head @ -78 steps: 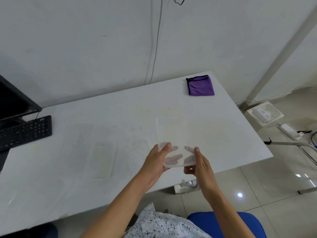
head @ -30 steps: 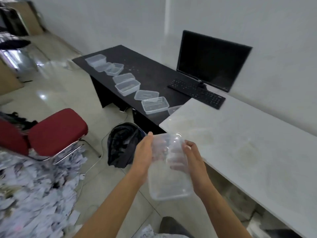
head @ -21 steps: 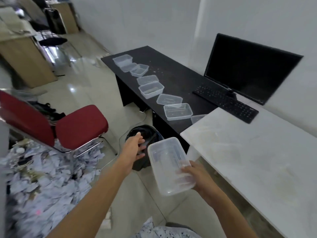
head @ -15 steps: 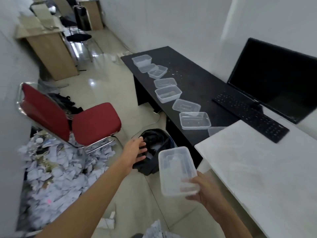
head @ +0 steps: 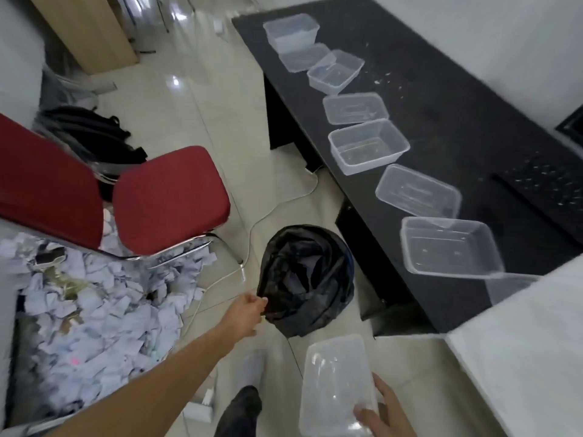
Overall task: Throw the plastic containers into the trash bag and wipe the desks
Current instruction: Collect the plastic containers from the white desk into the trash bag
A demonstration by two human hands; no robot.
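Note:
My right hand (head: 386, 411) grips a clear plastic container (head: 336, 383) by its near end, low in the view. A black trash bag (head: 307, 275) sits open on the floor in front of the black desk (head: 457, 121). My left hand (head: 247, 312) pinches the bag's near left rim. Several more clear plastic containers (head: 367, 146) and lids lie in a row along the black desk's front edge. The white desk's corner (head: 520, 326) shows at the lower right.
A red chair (head: 164, 197) stands left of the bag, with a heap of shredded paper (head: 88, 313) under and beside it. A white cable (head: 268, 212) runs across the tiled floor. A black keyboard (head: 549, 184) lies on the black desk at right.
I turned from the white desk toward the floor by the black desk. My left hand let go of the container and reached down to the trash bag's rim; my right hand keeps the container.

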